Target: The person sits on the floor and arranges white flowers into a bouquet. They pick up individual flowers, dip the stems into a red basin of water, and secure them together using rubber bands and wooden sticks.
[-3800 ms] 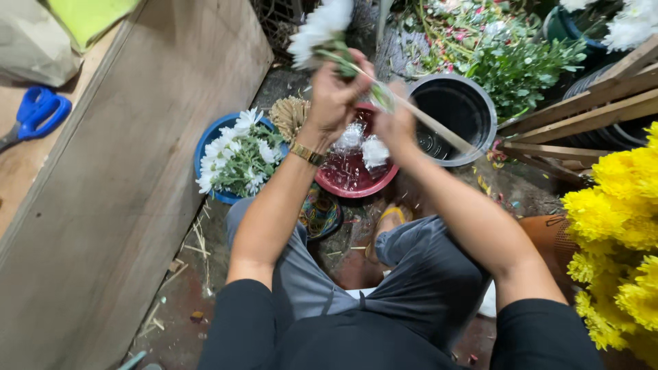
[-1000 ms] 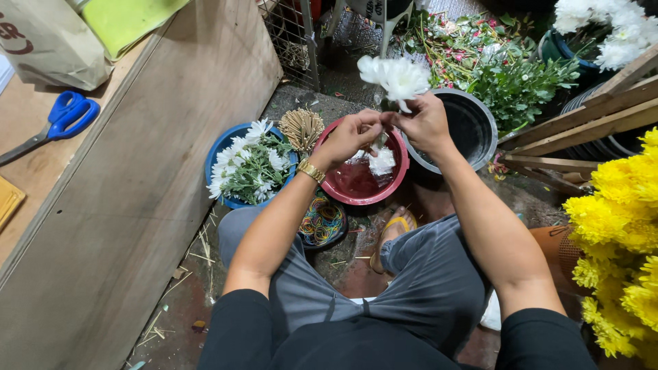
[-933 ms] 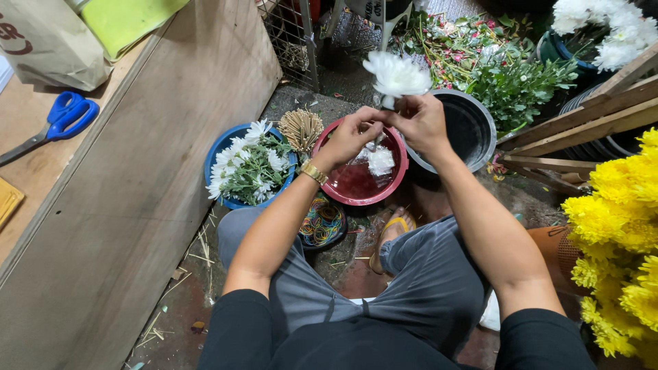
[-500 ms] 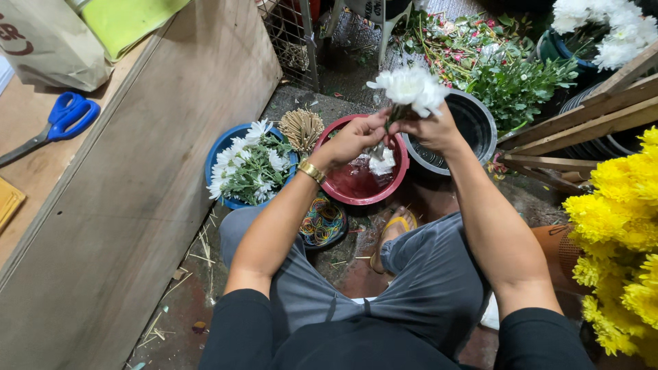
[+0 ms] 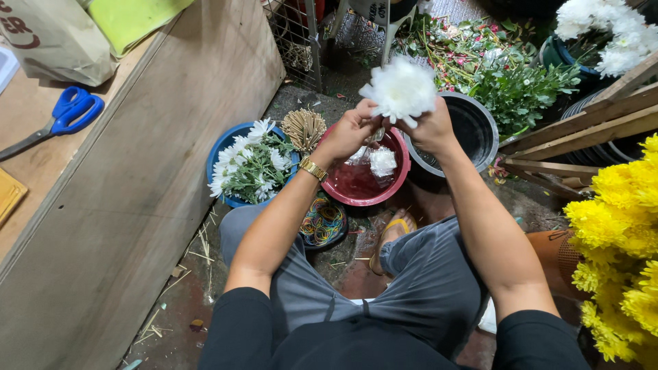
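I hold a big white flower (image 5: pixel 401 88) up over the red bowl (image 5: pixel 396 179) and the black bucket (image 5: pixel 483 127). It could go wrong if I squeeze too hard. Then the soft petals may bend or fall off, I think. If I let go too much, the flower may drop into the red bowl, where another white flower (image 5: pixel 382 162) already lies.

My left hand (image 5: pixel 351 130) is curled shut just under the flower head, on its left side. My right hand (image 5: pixel 433 127) is curled shut on the right side, touching the petals. The stem is hidden by my fingers, so I cannot tell which hand grips it. The blue bowl of white flowers (image 5: pixel 250 166) sits to the left, near the wood wall (image 5: pixel 137 178).
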